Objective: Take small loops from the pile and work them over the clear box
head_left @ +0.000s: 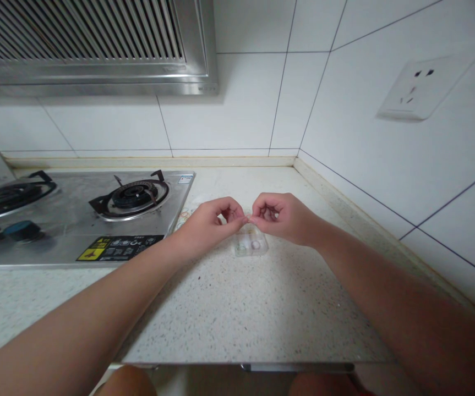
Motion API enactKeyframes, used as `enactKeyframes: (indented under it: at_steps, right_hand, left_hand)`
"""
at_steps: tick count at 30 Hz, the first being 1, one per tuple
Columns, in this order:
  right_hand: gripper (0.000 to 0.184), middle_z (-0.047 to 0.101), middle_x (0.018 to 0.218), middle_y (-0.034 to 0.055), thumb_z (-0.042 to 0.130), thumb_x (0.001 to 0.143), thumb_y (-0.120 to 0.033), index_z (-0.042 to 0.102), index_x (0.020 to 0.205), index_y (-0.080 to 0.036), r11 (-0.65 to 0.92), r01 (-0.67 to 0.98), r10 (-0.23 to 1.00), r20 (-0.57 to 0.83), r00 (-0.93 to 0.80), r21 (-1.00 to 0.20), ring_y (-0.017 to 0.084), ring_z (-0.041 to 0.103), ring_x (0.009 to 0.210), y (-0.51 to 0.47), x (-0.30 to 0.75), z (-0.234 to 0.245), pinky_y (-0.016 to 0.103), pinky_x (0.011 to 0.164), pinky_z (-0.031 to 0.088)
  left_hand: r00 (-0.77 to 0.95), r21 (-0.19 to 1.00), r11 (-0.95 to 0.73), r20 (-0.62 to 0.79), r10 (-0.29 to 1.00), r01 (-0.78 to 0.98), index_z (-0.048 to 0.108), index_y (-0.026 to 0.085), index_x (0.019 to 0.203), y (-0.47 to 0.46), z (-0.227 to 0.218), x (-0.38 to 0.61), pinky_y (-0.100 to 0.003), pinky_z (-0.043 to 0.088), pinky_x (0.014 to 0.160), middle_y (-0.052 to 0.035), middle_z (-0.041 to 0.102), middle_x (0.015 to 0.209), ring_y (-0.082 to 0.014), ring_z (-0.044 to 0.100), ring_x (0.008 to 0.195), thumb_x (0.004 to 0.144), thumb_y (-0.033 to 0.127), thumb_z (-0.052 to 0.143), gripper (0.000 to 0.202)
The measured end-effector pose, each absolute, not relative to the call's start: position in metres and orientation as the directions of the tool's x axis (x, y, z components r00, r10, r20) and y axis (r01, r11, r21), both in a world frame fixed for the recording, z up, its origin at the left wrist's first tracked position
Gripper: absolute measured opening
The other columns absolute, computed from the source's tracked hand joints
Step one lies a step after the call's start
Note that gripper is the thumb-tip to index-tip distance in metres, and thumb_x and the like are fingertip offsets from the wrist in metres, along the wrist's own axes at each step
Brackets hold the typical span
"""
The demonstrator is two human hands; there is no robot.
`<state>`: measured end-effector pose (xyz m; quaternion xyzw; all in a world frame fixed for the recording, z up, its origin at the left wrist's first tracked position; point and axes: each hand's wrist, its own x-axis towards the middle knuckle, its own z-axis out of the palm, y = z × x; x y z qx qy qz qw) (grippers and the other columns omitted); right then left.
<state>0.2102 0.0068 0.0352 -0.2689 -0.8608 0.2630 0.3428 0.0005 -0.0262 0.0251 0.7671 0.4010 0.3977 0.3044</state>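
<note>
My left hand [221, 219] and my right hand [280, 217] meet fingertip to fingertip above the speckled countertop [237, 308]. Each is closed in a pinch of thumb and forefinger. Whatever sits between the fingertips is too small to make out. Just below them lies a small clear plastic box [251, 245] with compartments; a few small ring-like items show inside it. Part of the box is hidden behind the hands. Several small coloured pieces [184, 215] lie on the counter left of my left hand, partly covered by it.
A steel gas hob [66, 214] with two burners takes up the left side, under a range hood [198, 71]. A raised ledge [237, 161] runs along the tiled wall. On the right wall there is a power socket [416, 88]. The counter's front edge [204, 363] lies close to my legs.
</note>
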Motion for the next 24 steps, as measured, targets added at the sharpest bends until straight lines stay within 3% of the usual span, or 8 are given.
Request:
enactKeyframes:
  at_steps: [24]
  right_hand:
    - [0.011,0.059,0.068,-0.0003,0.059,0.083,-0.027,0.064,0.082,-0.016,0.718,0.305,0.651,0.450,-0.611,-0.625,0.010,0.049,0.059,0.0060,0.2097,0.0353,0.024,0.053,0.038]
  left_hand:
    - [0.357,0.793,-0.471,0.342,0.869,0.387,0.065,0.014,0.088,-0.0279,0.0281,0.0013,-0.022,0.041,0.059,-0.0023,0.060,0.079,-0.0117,0.052,0.071,0.087,0.030,0.057,0.018]
